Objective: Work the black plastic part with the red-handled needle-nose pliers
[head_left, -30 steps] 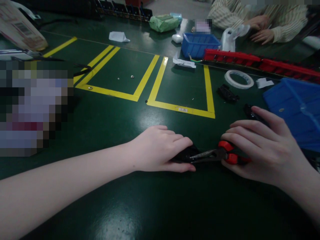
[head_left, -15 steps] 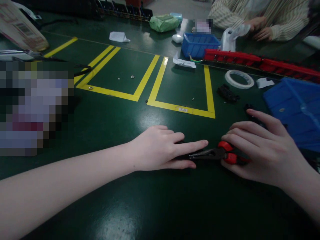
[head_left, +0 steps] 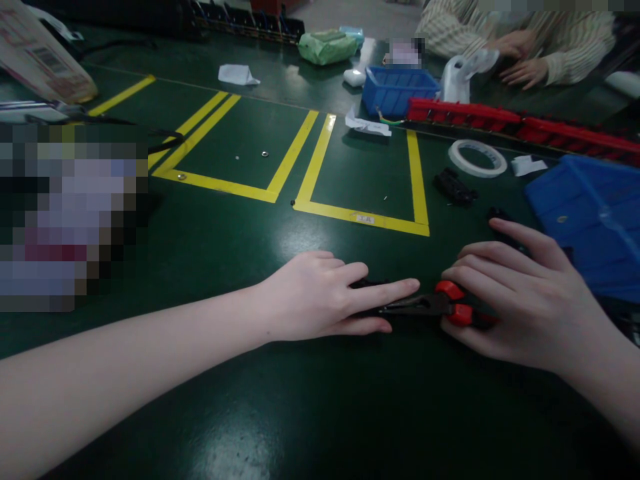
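So from the head cam, the only view I've got, my left hand [head_left: 320, 300] is laid over a black part [head_left: 369, 313], thumb on the near side and the other fingers over the top, so most of the thing is hidden. It's sitting mid table [head_left: 280, 407], on the stretch nearer me than the yellow tape [head_left: 365, 219]. I'd guess I'm bracing it there so it doesn't skid while the tool is on it. My index finger sticks out along the nose of the pliers [head_left: 437, 305], maybe as a guide. My right hand [head_left: 530, 307] is wrapped round their red handles from the table's right side, which seems to let the nose come in level. Can't tell if the tips are actually biting anything. The right index finger is off the handles, its tip right by a small black piece [head_left: 497, 213]; no idea if they touch. Beyond that, toward the right edge, there's a blue tray [head_left: 590, 220], another black piece [head_left: 455, 187] and a tape roll [head_left: 477, 159], probably parked there for easy reach.
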Demonstrator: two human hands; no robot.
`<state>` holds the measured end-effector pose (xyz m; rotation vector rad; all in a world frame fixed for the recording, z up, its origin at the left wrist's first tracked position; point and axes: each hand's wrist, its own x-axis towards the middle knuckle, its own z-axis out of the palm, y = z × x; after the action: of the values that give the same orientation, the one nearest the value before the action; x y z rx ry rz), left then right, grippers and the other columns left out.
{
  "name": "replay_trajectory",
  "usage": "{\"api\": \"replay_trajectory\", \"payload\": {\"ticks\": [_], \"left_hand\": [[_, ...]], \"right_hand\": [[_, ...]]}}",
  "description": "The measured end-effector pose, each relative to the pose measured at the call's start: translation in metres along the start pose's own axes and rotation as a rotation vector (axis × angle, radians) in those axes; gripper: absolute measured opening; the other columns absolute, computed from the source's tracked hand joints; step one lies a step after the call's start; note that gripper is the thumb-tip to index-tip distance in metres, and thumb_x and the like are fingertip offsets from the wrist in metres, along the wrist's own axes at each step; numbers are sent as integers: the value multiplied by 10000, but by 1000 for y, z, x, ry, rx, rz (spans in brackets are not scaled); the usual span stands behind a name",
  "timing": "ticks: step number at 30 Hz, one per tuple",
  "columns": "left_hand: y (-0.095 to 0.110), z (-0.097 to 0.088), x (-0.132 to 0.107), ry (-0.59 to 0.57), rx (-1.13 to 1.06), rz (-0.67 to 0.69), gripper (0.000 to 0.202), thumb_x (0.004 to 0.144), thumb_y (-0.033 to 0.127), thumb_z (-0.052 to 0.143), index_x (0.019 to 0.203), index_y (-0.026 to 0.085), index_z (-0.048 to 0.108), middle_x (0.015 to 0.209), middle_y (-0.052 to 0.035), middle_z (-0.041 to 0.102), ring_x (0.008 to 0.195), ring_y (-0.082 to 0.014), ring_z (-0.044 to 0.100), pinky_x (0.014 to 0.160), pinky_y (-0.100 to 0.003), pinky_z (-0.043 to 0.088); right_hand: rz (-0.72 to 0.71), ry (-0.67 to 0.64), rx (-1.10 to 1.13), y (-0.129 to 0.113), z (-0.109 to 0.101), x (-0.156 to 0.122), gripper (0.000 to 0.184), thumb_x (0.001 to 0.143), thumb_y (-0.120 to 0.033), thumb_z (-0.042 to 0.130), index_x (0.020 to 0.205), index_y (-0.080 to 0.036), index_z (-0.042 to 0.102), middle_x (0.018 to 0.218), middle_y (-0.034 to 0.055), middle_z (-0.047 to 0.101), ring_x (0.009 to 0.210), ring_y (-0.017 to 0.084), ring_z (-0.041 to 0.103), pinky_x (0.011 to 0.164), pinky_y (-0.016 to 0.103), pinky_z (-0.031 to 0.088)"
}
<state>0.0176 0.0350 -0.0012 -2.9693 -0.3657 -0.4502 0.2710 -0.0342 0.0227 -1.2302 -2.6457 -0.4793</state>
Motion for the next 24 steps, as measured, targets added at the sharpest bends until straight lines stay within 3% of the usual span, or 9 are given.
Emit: {"api": "replay_trajectory", "payload": {"ticks": [14,24], "left_hand": [[-1,6,-2,41,-55,-22,462,966,504,402,1355,270,486,693,31,535,493,-107,472,471,-240,346],[-1,0,0,-10,-219,-75,560,923,504,506,1330,120,472,822,3,685,596,-142,611,553,-273,460]], "right_hand": [[-15,23,-44,2,-1,2,149,796,-312,509,832,-188,584,763,98,672,772,282,644,997,581,385],[-39,6,-67,3,-4,1,124,794,-284,508,839,-196,582,760,94,673,774,279,648,987,589,394]]}}
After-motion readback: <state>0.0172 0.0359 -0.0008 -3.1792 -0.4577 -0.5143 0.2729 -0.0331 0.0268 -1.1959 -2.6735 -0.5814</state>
